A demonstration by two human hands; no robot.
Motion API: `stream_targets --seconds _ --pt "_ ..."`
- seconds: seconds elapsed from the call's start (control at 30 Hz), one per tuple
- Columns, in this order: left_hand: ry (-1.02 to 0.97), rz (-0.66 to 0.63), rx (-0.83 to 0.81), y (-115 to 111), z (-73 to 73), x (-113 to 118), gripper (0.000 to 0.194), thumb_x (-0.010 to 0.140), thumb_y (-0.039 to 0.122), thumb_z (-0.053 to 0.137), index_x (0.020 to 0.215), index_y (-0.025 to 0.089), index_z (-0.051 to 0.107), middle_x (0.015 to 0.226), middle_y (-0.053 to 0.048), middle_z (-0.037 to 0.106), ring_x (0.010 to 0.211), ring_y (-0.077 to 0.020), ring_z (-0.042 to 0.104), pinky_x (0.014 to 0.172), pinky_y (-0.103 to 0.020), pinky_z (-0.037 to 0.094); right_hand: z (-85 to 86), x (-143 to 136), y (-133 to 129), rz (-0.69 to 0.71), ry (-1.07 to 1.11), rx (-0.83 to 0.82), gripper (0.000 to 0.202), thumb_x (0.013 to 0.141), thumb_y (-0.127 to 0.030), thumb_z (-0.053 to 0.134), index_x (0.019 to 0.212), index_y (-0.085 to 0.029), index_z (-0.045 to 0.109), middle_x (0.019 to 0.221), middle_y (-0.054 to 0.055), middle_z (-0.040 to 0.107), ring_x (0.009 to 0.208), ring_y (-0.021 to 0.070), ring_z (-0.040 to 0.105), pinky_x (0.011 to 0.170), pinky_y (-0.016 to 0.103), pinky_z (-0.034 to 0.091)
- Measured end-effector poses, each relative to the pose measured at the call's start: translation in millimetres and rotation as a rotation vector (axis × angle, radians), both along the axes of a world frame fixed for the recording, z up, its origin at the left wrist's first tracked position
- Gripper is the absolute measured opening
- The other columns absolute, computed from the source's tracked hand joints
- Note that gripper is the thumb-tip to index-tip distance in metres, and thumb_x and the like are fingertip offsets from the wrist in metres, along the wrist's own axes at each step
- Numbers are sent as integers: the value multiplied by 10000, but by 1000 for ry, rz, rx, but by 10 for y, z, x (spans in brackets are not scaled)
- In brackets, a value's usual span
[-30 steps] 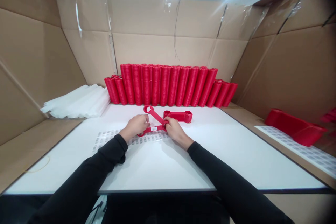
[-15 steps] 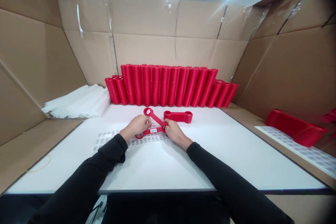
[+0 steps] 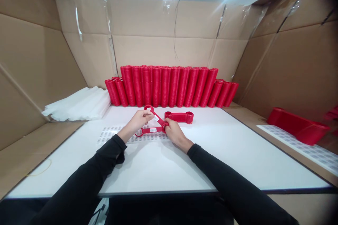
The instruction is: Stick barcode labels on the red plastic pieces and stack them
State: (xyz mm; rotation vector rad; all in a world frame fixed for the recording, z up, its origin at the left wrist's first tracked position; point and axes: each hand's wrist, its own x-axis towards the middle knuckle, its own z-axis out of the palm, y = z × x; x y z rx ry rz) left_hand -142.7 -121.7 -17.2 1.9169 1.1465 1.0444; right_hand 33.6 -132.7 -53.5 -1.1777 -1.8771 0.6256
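Observation:
My right hand [image 3: 175, 133] grips two flat red plastic links with ring ends where they meet, so they fan apart in a V. The lower red link [image 3: 146, 131] carries a white printed label [image 3: 153, 130]. On the upper red link [image 3: 161, 122] lies another white label [image 3: 156, 118]. My left hand [image 3: 139, 121] has its fingertips closed at this label's upper end, against the link. Beneath the hands lies a sheet of small printed labels [image 3: 107, 134]. Just behind my right hand is a neat stack of red links [image 3: 179, 117].
Tall stacks of red links [image 3: 169, 86] line the back of the white table [image 3: 169, 168]. White foam sleeves [image 3: 79, 103] lie at left. Right of the table are a red bundle [image 3: 297, 126] and another label sheet [image 3: 303, 147]. Cardboard walls [image 3: 148, 17] enclose three sides.
My left hand has moved slightly up and right onto the upper link, where a white label now shows. My right hand keeps its hold with little movement.

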Motion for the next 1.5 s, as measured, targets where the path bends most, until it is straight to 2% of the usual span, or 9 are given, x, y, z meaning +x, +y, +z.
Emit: stream_targets --seconds 0.83,0.97,1.13,1.23,1.37,1.5 --pt "-52 74 -55 -42 -34 59 264 726 388 540 708 134 609 472 48 431 427 -69 358 433 -201 261 1 -7 -17 2 24 -22 158 667 -62 338 652 -174 448 633 15 514 591 142 476 528 237 310" --pt "-7 94 -6 -34 -53 72 259 746 377 519 740 133 607 484 50 427 429 -75 362 440 -205 267 18 -14 -25 5 34 -23 159 668 -60 335 647 -173 445 622 11 504 584 139 468 528 237 307" --pt "293 260 315 -131 -43 142 236 793 392 500 769 168 572 517 46 420 500 -106 415 498 -217 280 27 -28 -38 25 42 -11 175 666 -53 330 673 -171 458 634 8 510 592 139 465 547 239 313" --pt "497 346 418 -203 -36 180 279 830 446 453 882 189 548 570 30 481 550 -136 481 521 -228 290 16 -34 -41 33 63 -8 179 670 -54 325 686 -171 458 631 2 504 591 136 462 550 238 317" --pt "622 481 450 -206 -34 162 403 847 505 400 1086 184 449 700 -16 581 656 -190 575 550 -241 334 -1 -38 -42 43 77 -14 178 666 -55 319 673 -171 455 624 0 502 579 132 456 540 236 315" --pt "605 603 387 -153 -10 82 457 869 498 350 1191 174 361 814 -56 624 738 -222 611 594 -263 384 -13 -52 -49 76 79 -16 185 655 -51 318 666 -170 459 650 6 525 598 134 471 544 235 322"
